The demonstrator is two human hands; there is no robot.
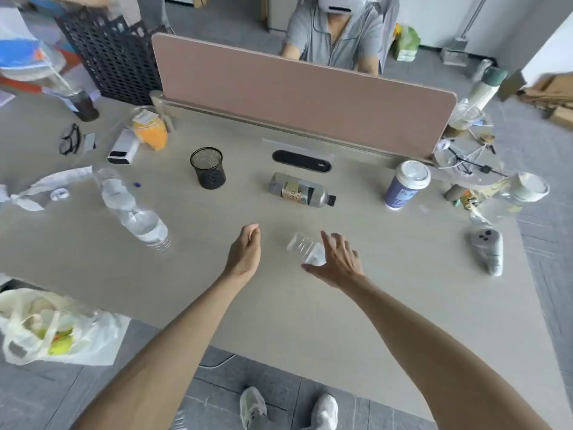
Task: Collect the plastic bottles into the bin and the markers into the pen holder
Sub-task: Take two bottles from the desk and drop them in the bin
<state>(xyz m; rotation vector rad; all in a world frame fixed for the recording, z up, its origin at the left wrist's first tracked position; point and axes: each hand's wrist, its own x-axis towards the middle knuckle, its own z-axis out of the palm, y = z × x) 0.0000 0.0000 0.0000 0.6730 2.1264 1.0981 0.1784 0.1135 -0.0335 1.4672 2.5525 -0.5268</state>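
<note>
A small clear plastic bottle [305, 251] lies on the desk [279, 305] in front of me. My right hand [338, 263] is spread over it, thumb and fingers straight on either side, not closed round it. To the left of that bottle, my left hand [245, 252] hovers loosely curled and holds nothing. A labelled bottle with a black cap [300, 190] lies on its side farther back. Two clear bottles [114, 189] [145, 226] lie at the left. The black mesh pen holder [208, 167] stands upright. A bag-lined bin [46, 330] sits off the desk's near left corner.
A purple paper cup [406, 184] stands at the right, a grey controller [486, 252] beyond it. Crumpled paper [52, 184], glasses [69, 139], a white power bank [122, 147] and an orange jar [150, 131] crowd the left. A pink divider [294, 85] backs the desk, a person behind it.
</note>
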